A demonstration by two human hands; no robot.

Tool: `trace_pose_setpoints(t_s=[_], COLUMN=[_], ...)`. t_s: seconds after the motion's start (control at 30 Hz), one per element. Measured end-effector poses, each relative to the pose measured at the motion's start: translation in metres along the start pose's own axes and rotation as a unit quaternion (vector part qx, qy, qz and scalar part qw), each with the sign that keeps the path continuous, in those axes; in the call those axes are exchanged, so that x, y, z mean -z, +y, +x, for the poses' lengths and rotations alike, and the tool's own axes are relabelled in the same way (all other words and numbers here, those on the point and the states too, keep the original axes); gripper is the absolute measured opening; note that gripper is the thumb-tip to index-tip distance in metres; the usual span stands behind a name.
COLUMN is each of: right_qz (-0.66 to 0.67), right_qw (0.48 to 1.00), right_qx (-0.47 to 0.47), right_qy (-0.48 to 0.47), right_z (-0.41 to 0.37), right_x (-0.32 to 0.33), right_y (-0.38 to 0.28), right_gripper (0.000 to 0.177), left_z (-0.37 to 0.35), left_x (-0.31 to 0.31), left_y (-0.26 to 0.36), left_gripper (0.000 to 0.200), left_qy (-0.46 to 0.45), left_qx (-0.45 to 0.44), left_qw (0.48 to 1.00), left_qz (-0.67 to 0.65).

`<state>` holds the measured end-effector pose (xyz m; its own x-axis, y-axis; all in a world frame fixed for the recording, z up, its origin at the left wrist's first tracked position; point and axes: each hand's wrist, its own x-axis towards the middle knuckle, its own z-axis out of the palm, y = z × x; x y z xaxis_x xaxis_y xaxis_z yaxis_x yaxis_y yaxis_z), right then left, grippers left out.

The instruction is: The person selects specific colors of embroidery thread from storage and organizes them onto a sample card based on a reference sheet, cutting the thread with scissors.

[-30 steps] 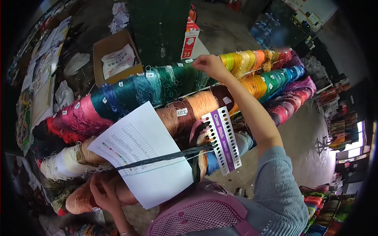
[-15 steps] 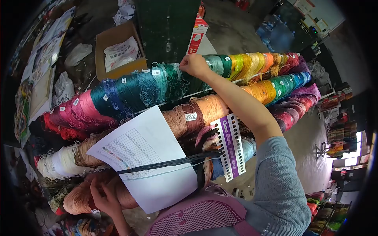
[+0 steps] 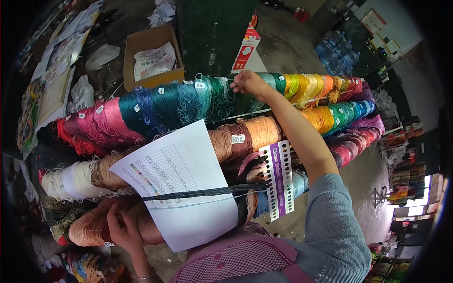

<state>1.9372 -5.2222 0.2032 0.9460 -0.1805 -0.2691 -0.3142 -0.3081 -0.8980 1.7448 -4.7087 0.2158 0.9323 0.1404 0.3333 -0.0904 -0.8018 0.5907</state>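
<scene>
My right hand is raised to the far rod, its fingertips pinched together against a dark green skein of thread. Low on the left, my left hand rests on brown and peach thread with its fingers bent and apart. A white sheet with a printed table lies tilted over the thread rolls. Across it runs a bundle of black thread, with a thin pale-green strand below. The bundle reaches a white and purple card with punched holes.
Parallel rods carry skeins in many colours, including pink thread and yellow thread, with small white labels. Behind them stand an open cardboard box and a dark green panel. Large water bottles sit at the back right.
The view has shifted, so most things sit slightly lower and further right. My right hand stays at the green skeins, its fingers turned a little. My left hand stays on the brown thread.
</scene>
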Motion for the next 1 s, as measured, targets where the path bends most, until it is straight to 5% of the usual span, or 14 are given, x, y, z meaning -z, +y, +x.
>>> trace_pose_setpoints(t_s=[0.27, 0.37, 0.43, 0.53, 0.63, 0.67, 0.73, 0.77, 0.8, 0.83, 0.87, 0.97, 1.0], right_qz=[0.124, -0.043, 0.023, 0.164, -0.033, -0.135, -0.245, -0.241, -0.311, -0.219, -0.341, -0.385, -0.355], right_qw=[0.985, 0.998, 0.978, 0.968, 0.961, 0.929, 0.828, 0.778, 0.639, 0.698, 0.580, 0.577, 0.609], right_qx=[-0.112, -0.032, 0.206, 0.187, 0.230, 0.235, 0.195, 0.273, 0.245, 0.241, 0.215, 0.251, 0.264], right_qy=[-0.040, -0.043, 0.001, 0.013, 0.153, 0.253, 0.465, 0.512, 0.659, 0.637, 0.708, 0.675, 0.658], right_z=[-0.002, -0.005, -0.029, -0.113, -0.213, -0.249, -0.318, -0.352, -0.389, -0.446, -0.487, -0.574, -0.565], right_x=[0.004, 0.010, 0.022, 0.062, 0.136, 0.161, 0.247, 0.315, 0.368, 0.444, 0.451, 0.547, 0.492], right_y=[-0.009, -0.012, -0.035, -0.099, -0.126, -0.132, -0.116, -0.088, -0.064, -0.033, -0.017, 0.066, 0.065], right_gripper=[0.019, 0.017, 0.016, 0.010, 0.017, 0.012, 0.030, 0.038, 0.041, 0.039, 0.032, 0.024, 0.021], left_z=[0.000, 0.001, 0.000, 0.003, 0.006, 0.007, 0.013, 0.010, 0.006, -0.002, -0.017, -0.047, -0.044], left_x=[0.001, 0.001, 0.003, 0.003, 0.012, 0.015, 0.022, 0.029, 0.041, 0.054, 0.077, 0.109, 0.116], left_y=[0.001, -0.001, -0.003, -0.024, -0.021, -0.020, 0.013, 0.042, 0.075, 0.116, 0.175, 0.222, 0.243], left_gripper=[0.024, 0.025, 0.025, 0.026, 0.030, 0.032, 0.031, 0.030, 0.024, 0.021, 0.012, 0.010, 0.012], left_qy=[-0.004, -0.005, -0.017, 0.003, 0.054, 0.064, 0.101, 0.063, 0.016, -0.030, -0.067, -0.173, -0.235], left_qx=[-0.001, -0.009, 0.014, 0.043, 0.031, 0.029, -0.062, -0.039, -0.057, -0.074, -0.089, -0.173, -0.236], left_qw=[1.000, 1.000, 0.998, 0.981, 0.974, 0.977, 0.974, 0.962, 0.955, 0.945, 0.939, 0.871, 0.833], left_qz=[-0.007, -0.017, -0.066, -0.188, -0.218, -0.199, -0.193, -0.262, -0.289, -0.319, -0.325, -0.426, -0.442])
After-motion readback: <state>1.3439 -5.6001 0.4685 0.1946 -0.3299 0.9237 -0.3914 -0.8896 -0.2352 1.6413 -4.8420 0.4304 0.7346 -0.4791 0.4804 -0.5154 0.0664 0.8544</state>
